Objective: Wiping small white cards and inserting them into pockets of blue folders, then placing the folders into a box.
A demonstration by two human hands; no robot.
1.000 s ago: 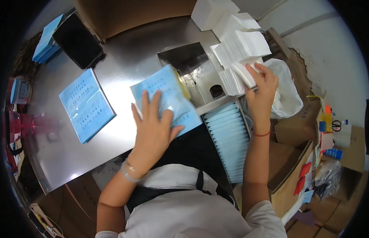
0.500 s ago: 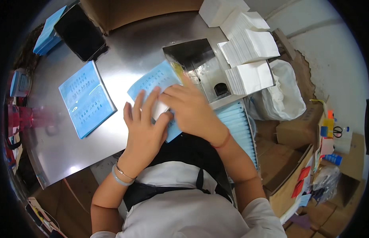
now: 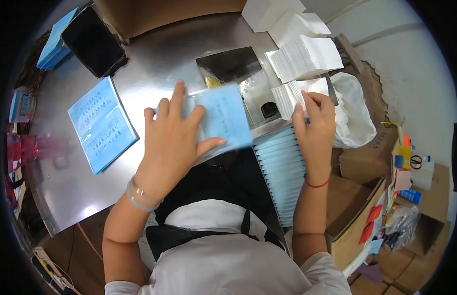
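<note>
Lying with its fingers spread apart on the blue packet (image 3: 227, 115), at the near-left side of the dark panel (image 3: 232, 64), the left hand (image 3: 169, 135) probably steadies it. Right of that panel, the right hand (image 3: 318, 120) reaches the nearest white stack (image 3: 286, 100), its grip's closure unclear; half a second ago it was over the packet.

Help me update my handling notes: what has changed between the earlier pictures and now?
Since half a second ago, the right hand has left the middle blue packet and gone right, back to the near white stack. The left hand has shifted slightly left and away from the body; the packet now lies further right, at a new angle, blurred. The left blue packet and dark flat device stayed put.
</note>
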